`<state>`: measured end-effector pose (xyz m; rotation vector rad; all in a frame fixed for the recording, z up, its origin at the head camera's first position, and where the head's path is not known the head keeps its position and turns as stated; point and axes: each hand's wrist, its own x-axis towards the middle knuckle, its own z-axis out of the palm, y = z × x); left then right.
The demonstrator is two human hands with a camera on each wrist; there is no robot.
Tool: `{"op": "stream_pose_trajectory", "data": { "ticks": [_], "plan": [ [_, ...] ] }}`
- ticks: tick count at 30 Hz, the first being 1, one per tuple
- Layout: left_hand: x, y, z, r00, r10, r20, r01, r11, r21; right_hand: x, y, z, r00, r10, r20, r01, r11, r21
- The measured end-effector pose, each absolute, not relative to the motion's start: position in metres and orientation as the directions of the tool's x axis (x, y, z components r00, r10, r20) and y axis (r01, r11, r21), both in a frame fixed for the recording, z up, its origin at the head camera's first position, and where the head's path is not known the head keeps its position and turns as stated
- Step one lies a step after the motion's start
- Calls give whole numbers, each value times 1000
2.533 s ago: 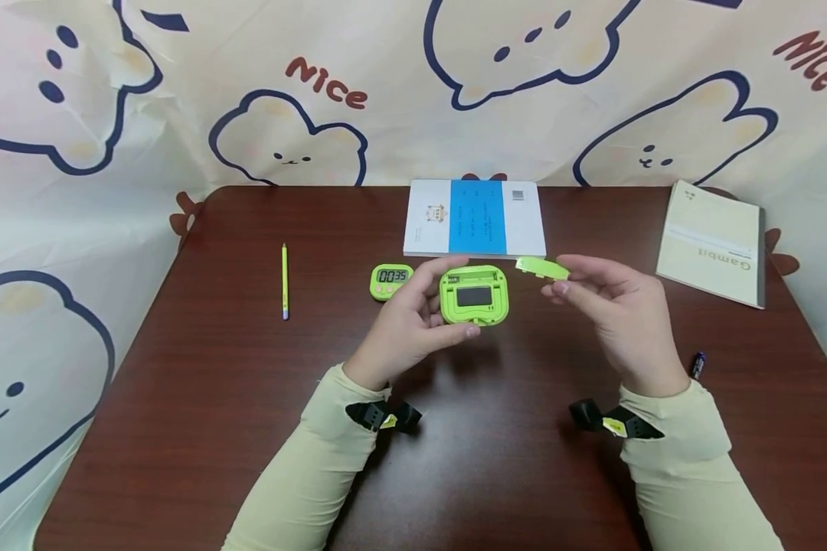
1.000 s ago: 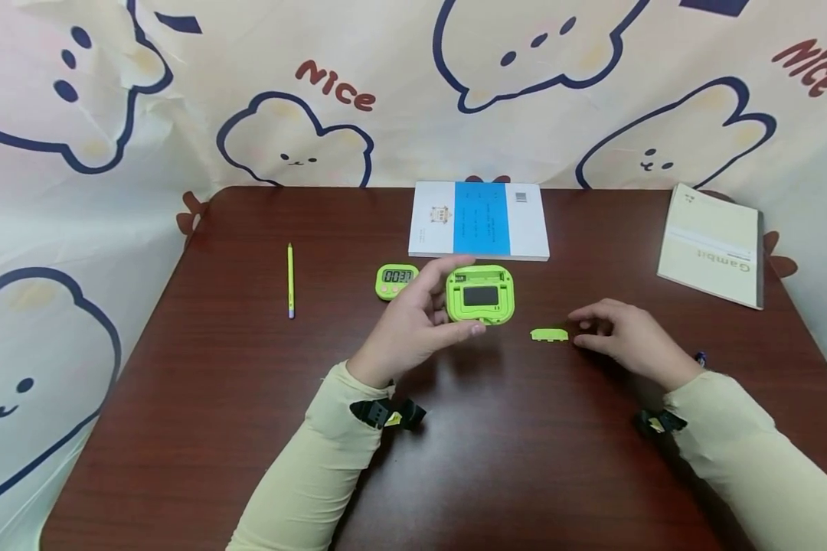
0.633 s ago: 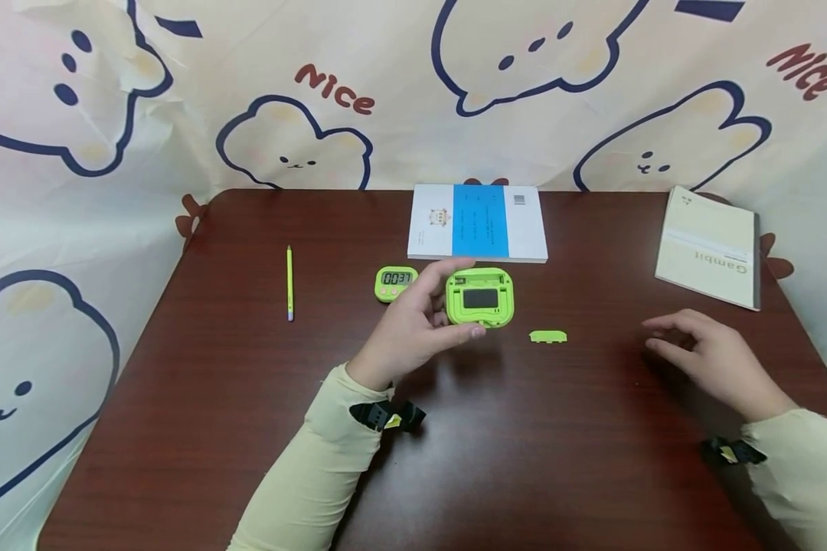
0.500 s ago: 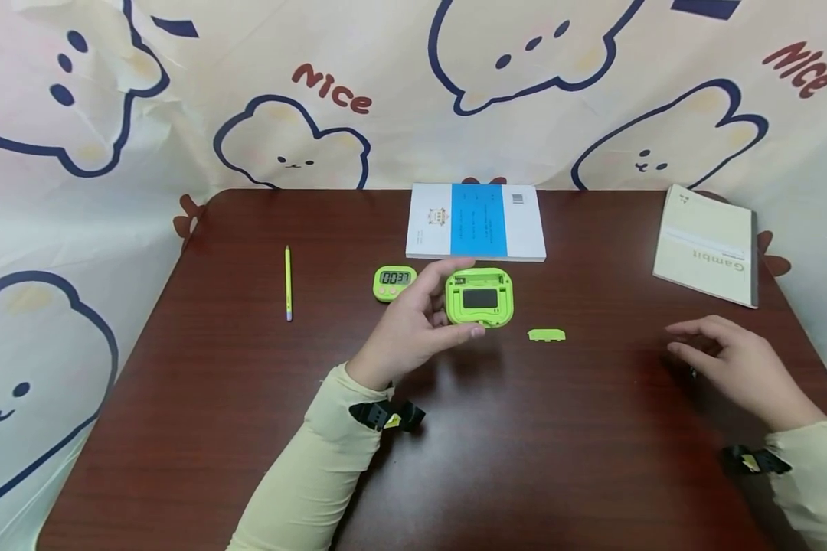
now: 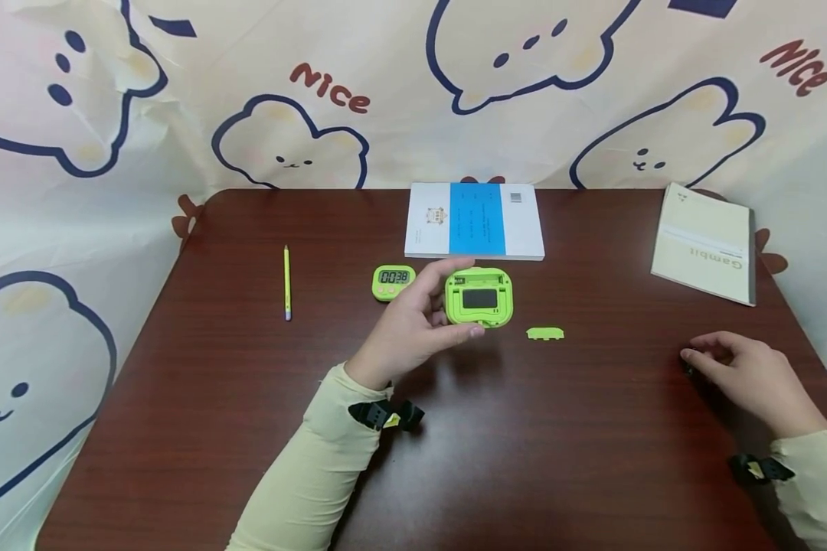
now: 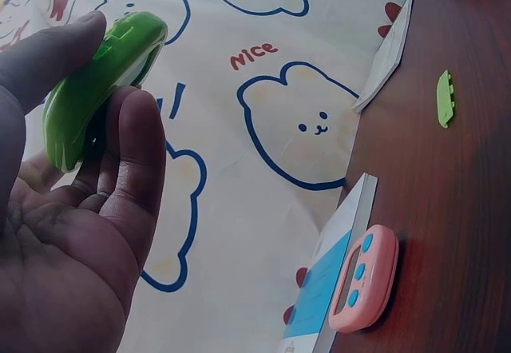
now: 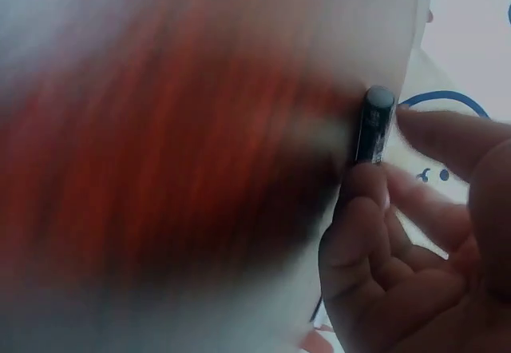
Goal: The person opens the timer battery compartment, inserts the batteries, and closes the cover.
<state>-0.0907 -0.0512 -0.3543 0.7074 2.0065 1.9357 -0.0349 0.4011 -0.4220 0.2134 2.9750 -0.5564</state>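
My left hand (image 5: 413,325) holds a green digital timer (image 5: 478,322) by its edge, thumb below and a finger above. Its back faces the head camera, with an uncovered battery slot along the top. To its right lies the green battery cover (image 5: 545,334) on the table. At the far right, my right hand (image 5: 751,375) pinches a small dark battery (image 7: 373,125) between thumb and fingers, low over the table; the head view mostly hides the battery. Left of the held timer, a second green timer (image 5: 393,283) reads 00:38, partly behind my left hand.
A white and blue book (image 5: 475,220) lies at the back, a cream notebook (image 5: 703,243) at back right. A yellow pencil (image 5: 287,283) lies on the left. The left wrist view shows a pink timer (image 6: 369,281) by the book, not visible in the head view.
My right hand has put the battery cover down on the table, moved right and taken hold of the battery. My left hand keeps the timer in nearly the same place.
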Motion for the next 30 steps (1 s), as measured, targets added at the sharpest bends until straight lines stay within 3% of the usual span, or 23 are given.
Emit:
{"op": "stream_pose_trajectory", "data": {
  "ticks": [8,12,18,26,30],
  "plan": [
    [-91,-51,-355,-846,514,143,162,-9,987,-40,399,-420,-971,113,-209,196,879,-435],
    [-92,-51,-355,-844,516,149,166,-13,986,-38,391,-417,-974,111,-199,209,781,-588],
    [-92,-51,-354,-842,518,149,168,-10,986,-37,367,-410,-984,43,-175,172,519,-838],
    [-91,-50,-353,-841,521,146,172,3,985,-38,312,-390,-998,46,51,-15,584,-812],
    [-90,-50,-353,-837,527,147,172,-2,985,-41,283,-375,-987,7,162,-132,545,-828]
  ]
}}
